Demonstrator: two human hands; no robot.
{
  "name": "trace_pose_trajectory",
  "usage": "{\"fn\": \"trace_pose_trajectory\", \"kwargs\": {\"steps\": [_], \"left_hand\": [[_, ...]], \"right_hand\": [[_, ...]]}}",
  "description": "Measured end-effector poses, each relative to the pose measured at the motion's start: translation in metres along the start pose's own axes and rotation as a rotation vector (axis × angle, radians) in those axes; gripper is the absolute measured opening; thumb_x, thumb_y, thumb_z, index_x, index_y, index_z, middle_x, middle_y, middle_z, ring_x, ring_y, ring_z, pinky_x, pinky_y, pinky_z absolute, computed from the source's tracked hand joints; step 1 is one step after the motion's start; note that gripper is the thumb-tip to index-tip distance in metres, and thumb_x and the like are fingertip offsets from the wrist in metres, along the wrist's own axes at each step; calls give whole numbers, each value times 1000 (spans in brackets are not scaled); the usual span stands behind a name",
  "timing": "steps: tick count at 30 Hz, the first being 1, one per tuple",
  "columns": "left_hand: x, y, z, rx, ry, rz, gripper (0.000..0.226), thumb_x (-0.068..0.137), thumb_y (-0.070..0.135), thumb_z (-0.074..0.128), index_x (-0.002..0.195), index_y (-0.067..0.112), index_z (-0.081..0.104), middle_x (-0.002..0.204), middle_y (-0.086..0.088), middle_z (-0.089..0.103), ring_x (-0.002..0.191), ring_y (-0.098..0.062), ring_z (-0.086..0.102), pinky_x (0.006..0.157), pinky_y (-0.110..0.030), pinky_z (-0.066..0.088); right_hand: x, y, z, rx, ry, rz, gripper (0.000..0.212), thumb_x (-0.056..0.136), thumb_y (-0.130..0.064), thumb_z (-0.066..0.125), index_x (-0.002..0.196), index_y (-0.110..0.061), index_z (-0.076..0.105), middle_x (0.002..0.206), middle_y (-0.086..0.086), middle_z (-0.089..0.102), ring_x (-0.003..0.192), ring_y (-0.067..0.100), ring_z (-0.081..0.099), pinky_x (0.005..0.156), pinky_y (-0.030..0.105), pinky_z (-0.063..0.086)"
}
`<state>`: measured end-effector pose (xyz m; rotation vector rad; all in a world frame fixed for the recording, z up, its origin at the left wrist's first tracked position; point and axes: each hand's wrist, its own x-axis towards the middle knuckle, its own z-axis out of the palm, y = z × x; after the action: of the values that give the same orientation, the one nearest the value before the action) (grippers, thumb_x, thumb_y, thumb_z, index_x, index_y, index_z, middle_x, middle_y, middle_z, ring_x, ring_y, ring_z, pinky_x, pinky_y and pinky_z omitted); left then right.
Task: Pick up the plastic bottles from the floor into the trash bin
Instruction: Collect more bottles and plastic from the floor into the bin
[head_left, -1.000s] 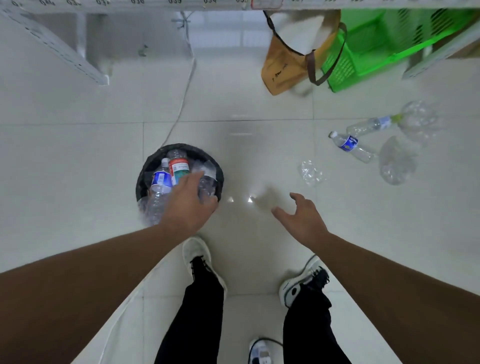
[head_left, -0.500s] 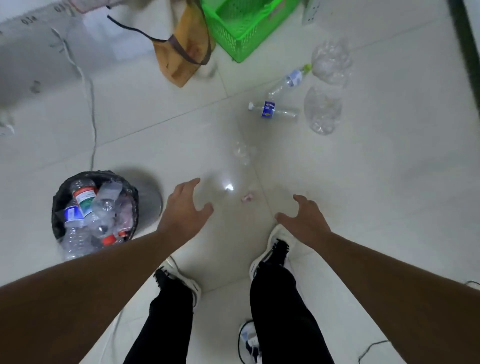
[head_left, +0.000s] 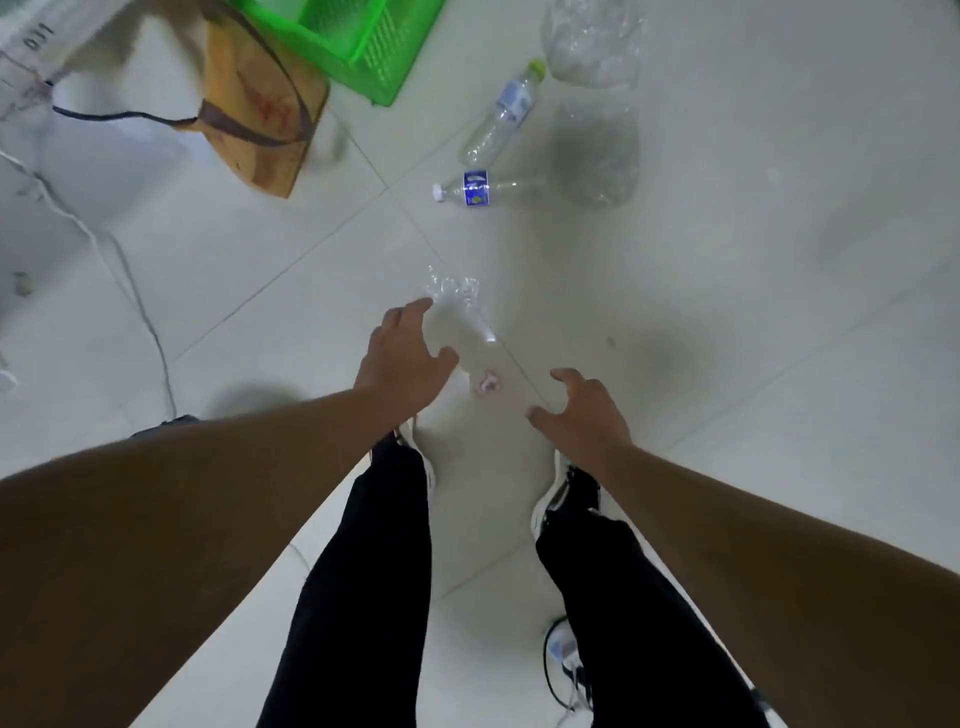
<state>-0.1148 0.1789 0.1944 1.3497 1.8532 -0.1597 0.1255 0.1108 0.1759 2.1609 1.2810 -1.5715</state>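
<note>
Bin gone; five bottles (head_left: 491, 188) (floor)

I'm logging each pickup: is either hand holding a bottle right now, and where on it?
Neither. The left hand and right hand are open and empty; the crushed bottle lies on the floor.

Both hands are empty with fingers spread over the tiled floor (head_left: 779, 312). The left hand (head_left: 402, 358) reaches near a crushed clear bottle (head_left: 451, 289); the right hand (head_left: 584, 410) is lower. Farther lie a blue-label bottle (head_left: 485, 188), a green-cap bottle (head_left: 501, 114) and a green basket (head_left: 358, 41).
</note>
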Motion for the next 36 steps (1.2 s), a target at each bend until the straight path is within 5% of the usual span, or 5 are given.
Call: {"fn": "trace_pose_trajectory", "kwargs": {"steps": [9, 17, 27, 32, 36], "left_hand": [[179, -42, 91, 293, -69, 194, 70, 92, 40, 65, 158, 43, 38, 162, 1, 37, 142, -32, 43, 103, -55, 51], [270, -99, 169, 498, 57, 349, 36, 103, 18, 59, 136, 29, 51, 133, -9, 43, 117, -35, 46, 85, -54, 60], [156, -23, 55, 109, 41, 86, 57, 93, 19, 63, 149, 23, 52, 136, -8, 58, 117, -36, 64, 98, -44, 51], [98, 36, -16, -14, 251, 148, 9, 97, 18, 62, 101, 19, 70, 114, -2, 51, 89, -27, 64, 85, -39, 52], [61, 86, -55, -99, 305, 103, 22, 94, 28, 44, 79, 14, 54, 90, -6, 60, 83, -32, 58, 74, -47, 51]], "right_hand": [[149, 26, 136, -224, 93, -215, 57, 90, -56, 71, 141, -48, 48, 144, 0, 51, 125, 29, 56, 92, 44, 55], [267, 67, 202, -546, 89, -614, 32, 91, -20, 78, 121, -17, 66, 129, 15, 57, 105, 36, 60, 72, 45, 59], [157, 12, 47, -26, 353, -112, 19, 102, -18, 50, 117, -29, 48, 95, 4, 70, 87, 33, 68, 67, 39, 49], [80, -18, -54, 39, 462, -129, 15, 101, -17, 50, 106, -24, 62, 92, 4, 71, 88, 32, 66, 71, 41, 56], [28, -23, -118, 75, 512, -124, 14, 102, -20, 46, 92, -21, 57, 75, 2, 62, 78, 32, 60, 67, 49, 56]]}}
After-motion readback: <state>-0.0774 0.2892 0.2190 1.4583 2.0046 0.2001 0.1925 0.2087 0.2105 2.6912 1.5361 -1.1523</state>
